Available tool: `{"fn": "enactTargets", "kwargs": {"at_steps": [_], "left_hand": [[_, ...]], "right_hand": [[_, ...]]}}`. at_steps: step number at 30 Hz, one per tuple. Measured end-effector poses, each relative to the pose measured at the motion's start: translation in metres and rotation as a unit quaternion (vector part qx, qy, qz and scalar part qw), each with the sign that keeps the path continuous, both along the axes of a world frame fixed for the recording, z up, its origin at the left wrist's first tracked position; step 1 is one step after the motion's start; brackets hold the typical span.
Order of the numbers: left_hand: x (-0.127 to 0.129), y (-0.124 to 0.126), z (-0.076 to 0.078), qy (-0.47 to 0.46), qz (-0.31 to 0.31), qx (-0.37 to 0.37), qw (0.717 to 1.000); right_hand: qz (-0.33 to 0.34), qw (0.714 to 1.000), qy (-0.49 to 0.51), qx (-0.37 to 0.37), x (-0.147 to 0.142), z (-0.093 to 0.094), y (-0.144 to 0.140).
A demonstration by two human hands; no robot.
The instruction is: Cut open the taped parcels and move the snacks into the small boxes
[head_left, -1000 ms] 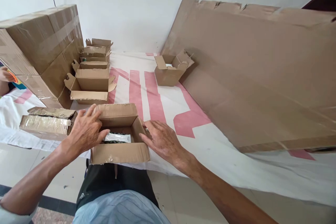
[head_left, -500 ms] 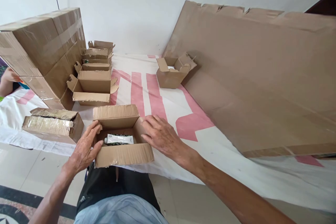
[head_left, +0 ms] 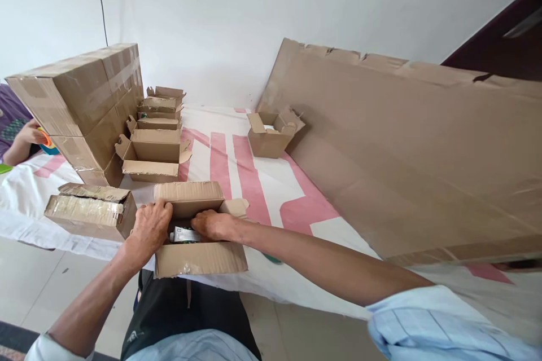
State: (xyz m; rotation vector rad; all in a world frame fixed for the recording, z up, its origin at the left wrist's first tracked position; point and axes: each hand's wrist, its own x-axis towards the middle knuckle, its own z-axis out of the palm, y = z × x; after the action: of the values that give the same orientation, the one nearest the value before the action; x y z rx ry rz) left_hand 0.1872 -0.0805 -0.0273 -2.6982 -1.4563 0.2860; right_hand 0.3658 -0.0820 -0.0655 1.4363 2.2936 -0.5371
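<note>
An open cardboard box (head_left: 201, 262) stands at the table's front edge, flaps up. Inside it lies a white tube with dark green patterned edges (head_left: 184, 234), its right end covered by my fingers. My left hand (head_left: 153, 227) is closed over the box's left wall. Reaching over the right side, my right hand (head_left: 214, 224) is down in the box at the tube's right end. Its fingers are curled together; the tips are hidden, so I cannot tell what they grip. Under my right forearm, a bit of something green (head_left: 272, 258) shows on the cloth.
A worn taped box (head_left: 88, 217) sits to the left. Behind it are stacked sealed cartons (head_left: 80, 101) and a row of open boxes (head_left: 154, 152). Another open box (head_left: 269, 141) stands by a large leaning cardboard sheet (head_left: 402, 169). Another person's hand (head_left: 31, 132) shows at far left.
My right hand has moved from the box's right rim left and down inside, to the tube. My left hand stays at the left wall, its fingers more bent. The camera view has tilted up slightly.
</note>
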Motion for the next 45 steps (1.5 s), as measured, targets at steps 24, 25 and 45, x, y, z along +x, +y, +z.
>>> {"fn": "enactTargets", "kwargs": {"at_steps": [24, 25, 45], "left_hand": [[-0.028, -0.005, -0.015, -0.438, -0.033, 0.024, 0.898], [-0.025, -0.003, -0.011, -0.468, -0.036, -0.009, 0.883], [0.033, 0.110, 0.008, -0.643, -0.051, -0.289, 0.708]], "right_hand": [[-0.240, 0.676, 0.695, -0.045, 0.055, 0.023, -0.047], [-0.238, 0.654, 0.716, -0.049, 0.049, 0.021, -0.045], [-0.252, 0.664, 0.679, 0.184, 0.021, 0.027, 0.066]]}}
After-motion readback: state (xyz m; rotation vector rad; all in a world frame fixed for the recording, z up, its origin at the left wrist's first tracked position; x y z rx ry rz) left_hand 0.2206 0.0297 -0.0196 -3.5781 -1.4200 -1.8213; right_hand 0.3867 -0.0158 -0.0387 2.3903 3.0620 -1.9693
